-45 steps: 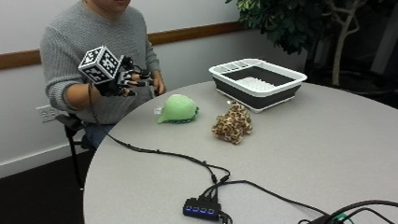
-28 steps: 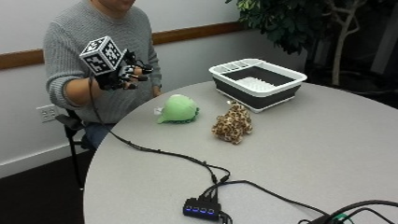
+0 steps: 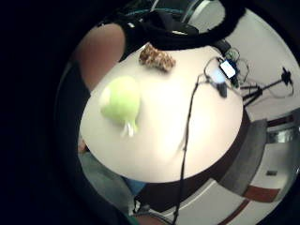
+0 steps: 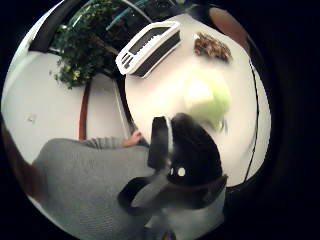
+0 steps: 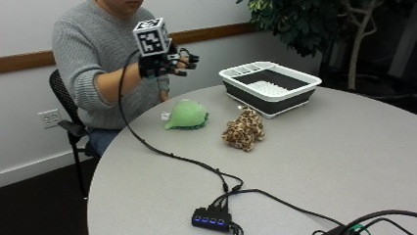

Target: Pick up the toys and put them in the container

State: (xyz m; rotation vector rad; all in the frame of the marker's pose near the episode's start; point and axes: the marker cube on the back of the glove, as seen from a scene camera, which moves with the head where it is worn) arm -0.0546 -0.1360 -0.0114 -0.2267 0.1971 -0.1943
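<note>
Green plush [image 5: 187, 115] sits on the table [image 5: 338, 161] almost straight below my gloved hand [image 5: 168, 63], which hangs in the air above the far left edge with its fingers loosely curled and nothing in them. Just right of the green toy and a little nearer lies the spotted plush [image 5: 244, 130], apart from it, and beyond both, to the far right, stands the white-rimmed container [image 5: 270, 87], apparently with no toys inside. Nothing is packed yet, so I judge this the reach for the first toy. To do it well I should drop onto the green one from above, spread my fingers before I touch it, and close them round its rounded body rather than its thin trailing tag. A black cable [image 5: 163, 149] runs across the table near the toy's left side; I would keep my wrist lifted so I don't drag it. Then I would carry the toy right, over the container's rim, and release it inside.
</note>
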